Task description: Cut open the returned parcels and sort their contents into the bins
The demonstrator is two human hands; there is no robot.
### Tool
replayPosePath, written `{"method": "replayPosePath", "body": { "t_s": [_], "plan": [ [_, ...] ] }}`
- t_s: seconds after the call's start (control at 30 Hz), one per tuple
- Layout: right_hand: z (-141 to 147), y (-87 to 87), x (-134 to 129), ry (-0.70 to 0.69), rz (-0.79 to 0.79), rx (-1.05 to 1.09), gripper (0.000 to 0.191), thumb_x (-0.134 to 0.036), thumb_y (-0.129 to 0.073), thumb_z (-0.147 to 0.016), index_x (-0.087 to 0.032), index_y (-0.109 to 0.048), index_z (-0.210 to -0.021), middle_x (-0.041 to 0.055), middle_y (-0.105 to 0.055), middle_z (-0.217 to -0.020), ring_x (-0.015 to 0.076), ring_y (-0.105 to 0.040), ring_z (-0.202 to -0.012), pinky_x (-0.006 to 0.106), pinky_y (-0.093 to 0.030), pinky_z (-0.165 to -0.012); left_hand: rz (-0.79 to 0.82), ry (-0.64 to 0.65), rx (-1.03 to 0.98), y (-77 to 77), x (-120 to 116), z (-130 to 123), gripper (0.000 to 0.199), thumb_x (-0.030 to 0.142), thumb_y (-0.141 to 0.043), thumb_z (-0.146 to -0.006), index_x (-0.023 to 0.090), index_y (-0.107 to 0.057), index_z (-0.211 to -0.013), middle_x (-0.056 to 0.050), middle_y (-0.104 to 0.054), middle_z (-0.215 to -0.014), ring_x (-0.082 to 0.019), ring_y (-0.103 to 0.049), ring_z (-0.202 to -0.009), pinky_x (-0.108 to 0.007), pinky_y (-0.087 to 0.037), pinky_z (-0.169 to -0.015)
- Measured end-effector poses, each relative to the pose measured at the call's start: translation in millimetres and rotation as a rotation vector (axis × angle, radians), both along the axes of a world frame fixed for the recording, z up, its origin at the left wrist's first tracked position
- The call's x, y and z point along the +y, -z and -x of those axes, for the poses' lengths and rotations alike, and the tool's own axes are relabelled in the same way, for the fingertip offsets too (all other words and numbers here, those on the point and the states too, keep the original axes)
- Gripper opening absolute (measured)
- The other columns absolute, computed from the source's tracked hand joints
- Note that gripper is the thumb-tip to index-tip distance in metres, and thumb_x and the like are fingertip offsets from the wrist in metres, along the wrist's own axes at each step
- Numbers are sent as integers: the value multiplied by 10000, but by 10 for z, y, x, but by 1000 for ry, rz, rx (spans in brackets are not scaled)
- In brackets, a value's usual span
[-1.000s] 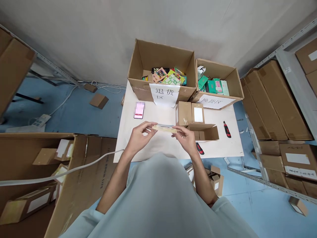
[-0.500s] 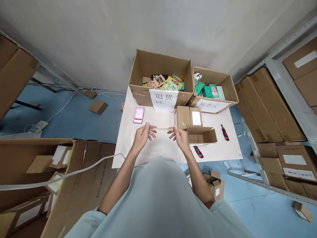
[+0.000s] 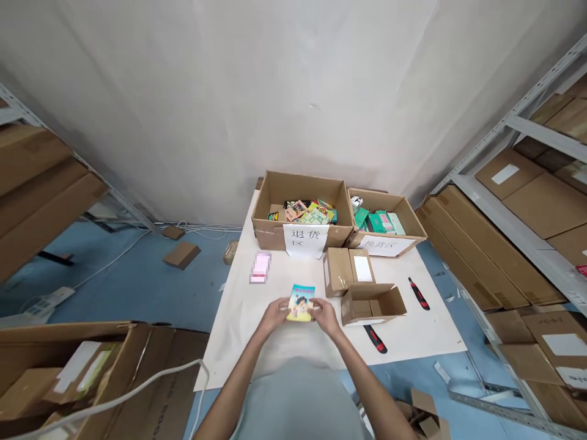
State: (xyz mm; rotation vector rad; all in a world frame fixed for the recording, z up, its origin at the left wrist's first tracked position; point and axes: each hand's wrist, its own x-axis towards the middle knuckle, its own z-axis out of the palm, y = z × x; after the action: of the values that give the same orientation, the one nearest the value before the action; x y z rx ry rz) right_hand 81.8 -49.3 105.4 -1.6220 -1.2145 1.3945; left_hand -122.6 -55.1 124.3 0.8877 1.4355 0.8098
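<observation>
A small booklet point(image 3: 301, 302) with a blue and yellow cover and a cartoon figure is held up over the table, its cover facing me. My left hand point(image 3: 276, 313) pinches its left edge, and my right hand point(image 3: 325, 315) grips the right edge. Just right of my right hand stands an open small carton point(image 3: 387, 308) with brown cardboard inside. Behind that carton is a closed cardboard box point(image 3: 338, 273) with a white label. A red and black utility knife point(image 3: 376, 340) lies in front of the open carton.
At the back of the white table point(image 3: 238, 342) stand a large box point(image 3: 270, 235) of colourful booklets and a box point(image 3: 413, 214) of green packets, both with paper signs. A phone point(image 3: 260, 267) lies left, a second knife point(image 3: 419, 294) right. A white cable point(image 3: 151, 380) crosses the lower left.
The booklet, seen edge-on before, now shows its front cover, still between both hands. My view has tilted upward, so the table sits lower in the picture.
</observation>
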Motion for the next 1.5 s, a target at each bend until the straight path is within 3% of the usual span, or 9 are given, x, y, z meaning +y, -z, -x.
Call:
{"method": "replayPosePath", "body": {
  "t_s": [0.17,0.27,0.37,0.47,0.63,0.83,1.0,1.17,1.5],
  "plan": [
    [6,-986,1076,61,-414,142,634,-530,-802,-823,-164,-776,-1340,176,-795,-1370,230,-785,-929,370,-675,-843,-391,-100,6,-881,1146,132,474,329,-792,-803,183,-746,-1251,-161,-780,-1389,-309,-759,-1275,-452,-661,-1036],
    [13,-1277,1397,100,-619,149,647,-555,-725,-959,-180,-701,-1485,184,-685,-1570,269,-752,-1261,403,-633,-1058,-723,-187,73,-1122,1533,267,497,309,-719,-934,182,-687,-1413,-182,-761,-1426,-281,-737,-1345,-460,-590,-1164],
    [38,-1017,1324,-6,-483,-104,500,-467,-608,-1066,-186,-706,-1468,156,-732,-1509,243,-765,-1246,379,-619,-1077,-701,-150,282,-919,1538,439,455,281,-648,-1004,194,-668,-1450,-152,-758,-1447,-265,-739,-1342,-427,-581,-1173],
    [38,-408,912,-146,-105,-477,395,-332,-631,-1067,-209,-714,-1433,106,-772,-1439,206,-779,-1220,321,-588,-1100,-282,52,693,-356,1211,596,450,254,-618,-1026,201,-629,-1473,-132,-741,-1477,-246,-749,-1314,-355,-594,-1118],
    [-129,469,-27,-152,254,-723,460,-213,-771,-923,-148,-695,-1372,196,-756,-1349,337,-756,-1285,397,-585,-1071,17,193,843,613,262,797,474,178,-682,-917,117,-652,-1386,-229,-744,-1378,-341,-784,-1182,-451,-605,-1063],
    [-266,900,-643,-173,426,-853,380,-127,-639,-980,-149,-658,-1359,236,-631,-1492,322,-765,-1223,393,-562,-1015,98,353,886,1103,-524,929,501,212,-664,-901,182,-643,-1400,-211,-589,-1566,-370,-653,-1379,-459,-575,-1081],
    [-290,1013,-764,-112,383,-782,124,-158,-609,-1000,-187,-719,-1049,151,-747,-1199,281,-760,-1130,375,-550,-1015,63,427,811,1199,-596,917,180,219,-613,-942,210,-762,-1042,-146,-757,-1219,-338,-728,-1220,-425,-571,-1048],
    [-351,874,-719,48,171,-625,209,-279,-573,-1020,-168,-708,-1134,170,-758,-1235,261,-759,-1093,403,-591,-1052,-55,390,657,1106,-334,690,177,320,-670,-945,228,-794,-1033,-101,-831,-1113,-286,-781,-1054,-389,-597,-1019],
    [-33,24,-871,159,-370,-233,449,-521,-784,-923,-253,-721,-1277,97,-771,-1229,259,-760,-1120,403,-669,-940,-316,319,-70,202,-42,-446,444,578,-774,-869,191,-787,-1085,-100,-823,-1044,-250,-776,-956,-402,-664,-897]
  ]
}}
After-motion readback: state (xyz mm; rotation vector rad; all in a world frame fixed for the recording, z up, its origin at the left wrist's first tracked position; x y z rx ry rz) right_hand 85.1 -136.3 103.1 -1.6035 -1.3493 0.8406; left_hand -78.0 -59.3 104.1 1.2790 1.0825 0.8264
